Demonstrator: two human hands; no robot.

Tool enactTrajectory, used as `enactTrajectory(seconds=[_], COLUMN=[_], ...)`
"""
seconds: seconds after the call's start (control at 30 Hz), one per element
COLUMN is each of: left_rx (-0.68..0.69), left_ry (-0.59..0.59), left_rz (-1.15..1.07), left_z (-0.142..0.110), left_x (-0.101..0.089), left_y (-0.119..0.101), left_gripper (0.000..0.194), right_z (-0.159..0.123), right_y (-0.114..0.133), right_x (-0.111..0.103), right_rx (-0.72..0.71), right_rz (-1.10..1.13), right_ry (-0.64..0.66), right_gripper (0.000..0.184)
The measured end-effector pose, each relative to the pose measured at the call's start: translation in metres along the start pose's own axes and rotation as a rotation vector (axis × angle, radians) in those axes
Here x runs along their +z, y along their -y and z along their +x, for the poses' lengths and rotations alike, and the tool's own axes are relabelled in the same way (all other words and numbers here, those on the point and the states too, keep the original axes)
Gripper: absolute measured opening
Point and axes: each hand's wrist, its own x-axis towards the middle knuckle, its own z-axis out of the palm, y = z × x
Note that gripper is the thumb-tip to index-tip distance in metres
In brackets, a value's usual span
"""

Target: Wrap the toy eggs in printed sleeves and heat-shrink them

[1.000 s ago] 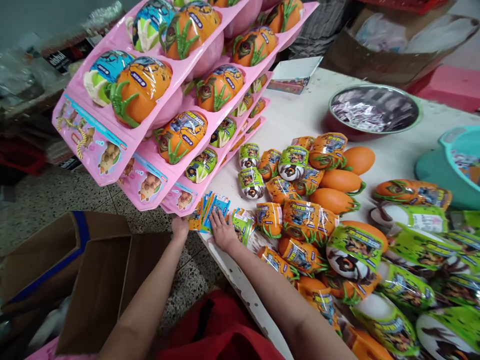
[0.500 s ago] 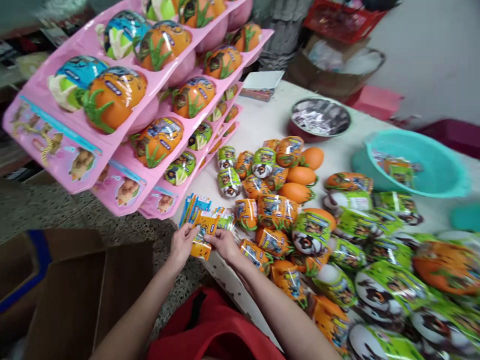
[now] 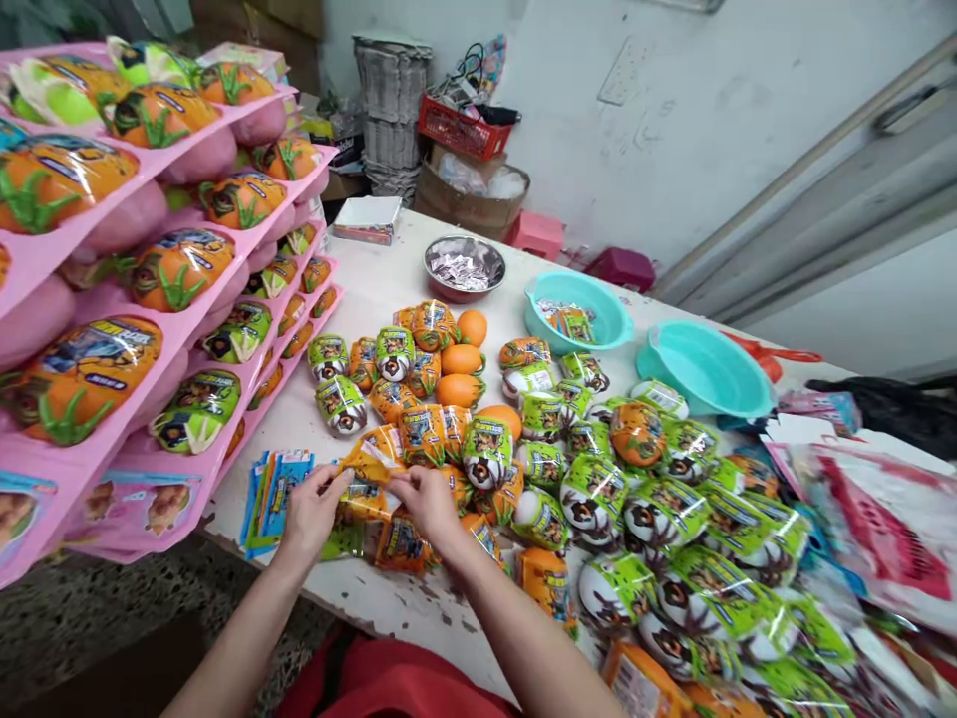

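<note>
An orange printed plastic wrapper (image 3: 372,461) is pulled between my two hands above the table. My left hand (image 3: 310,511) pinches its left side. At its right side, the fingers of my right hand (image 3: 426,504) are closed on the film. Beside my left hand lies a stack of flat blue and green wrappers (image 3: 275,494). More orange wrappers (image 3: 400,541) lie beneath my hands. Close behind are orange wrapped egg-shaped toys (image 3: 421,434), plain orange ones (image 3: 462,359) and a green-and-white wrapped one (image 3: 487,452).
Tall stacked pink trays (image 3: 179,394) of toys overhang the table's left side. Many green-wrapped toys (image 3: 665,514) cover the right. A metal bowl (image 3: 465,289) of small silvery packets, turquoise basins (image 3: 703,399) and a white box (image 3: 366,217) stand farther back.
My view has swung right and up. My hands have moved from the table's front edge to over the table, and the orange wrapper is now raised and spread between them.
</note>
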Motion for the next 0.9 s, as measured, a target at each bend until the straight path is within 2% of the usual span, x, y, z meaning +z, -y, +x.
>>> enactTrajectory(seconds=[0.03,0.1,0.17,0.23,0.3,0.33,0.4,0.43,0.47,0.5,0.57,0.63,0.7,0.73,0.8,0.9], left_rx=[0.003,-0.019,-0.081,-0.129,-0.144,-0.154,-0.180,-0.199,-0.212,-0.221,-0.246,-0.268,-0.275,-0.276,-0.283,-0.290], left_ry=[0.051,0.232,0.427,0.508,0.468,0.434,0.366,0.343,0.324,0.307,0.284,0.264,0.247,0.236,0.212,0.174], left_rz=[-0.029,-0.167,-0.382,-0.536,-0.594,-0.618,-0.675,-0.692,-0.695,-0.691,-0.688,-0.693,-0.688,-0.680,-0.665,-0.647], left_z=[0.000,-0.002,-0.003,-0.002,0.002,0.006,0.013,0.017,0.020,0.022,0.024,0.023,0.021,0.020,0.019,0.019], left_x=[0.003,0.011,0.020,0.029,0.038,0.041,0.044,0.044,0.045,0.045,0.047,0.051,0.055,0.057,0.059,0.057], left_y=[-0.007,-0.023,-0.039,-0.052,-0.061,-0.064,-0.066,-0.064,-0.062,-0.059,-0.051,-0.044,-0.037,-0.035,-0.031,-0.028], left_gripper=[0.026,0.026,0.029,0.033,0.037,0.039,0.044,0.046,0.048,0.049,0.049,0.049,0.050,0.051,0.050,0.047], right_z=[-0.001,-0.006,-0.012,-0.017,-0.020,-0.018,-0.009,0.000,0.012,0.025,0.055,0.084,0.106,0.114,0.124,0.127], right_y=[0.004,0.010,0.014,0.013,0.010,0.007,-0.002,-0.008,-0.014,-0.021,-0.037,-0.049,-0.055,-0.055,-0.051,-0.038], right_x=[-0.012,-0.030,-0.043,-0.055,-0.075,-0.090,-0.130,-0.153,-0.175,-0.194,-0.222,-0.231,-0.227,-0.222,-0.215,-0.218], right_rx=[-0.007,-0.033,-0.060,-0.103,-0.194,-0.250,-0.346,-0.371,-0.385,-0.395,-0.443,-0.491,-0.503,-0.495,-0.465,-0.451], right_rz=[-0.111,-0.332,-0.503,-0.586,-0.550,-0.505,-0.446,-0.467,-0.541,-0.647,-0.857,-1.016,-1.137,-1.189,-1.273,-1.315], right_ry=[-0.065,-0.176,-0.182,-0.104,-0.030,-0.050,-0.210,-0.321,-0.379,-0.366,-0.152,0.106,0.259,0.288,0.281,0.177], right_gripper=[0.019,0.015,0.016,0.017,0.017,0.017,0.020,0.023,0.028,0.034,0.046,0.060,0.075,0.080,0.075,0.062])
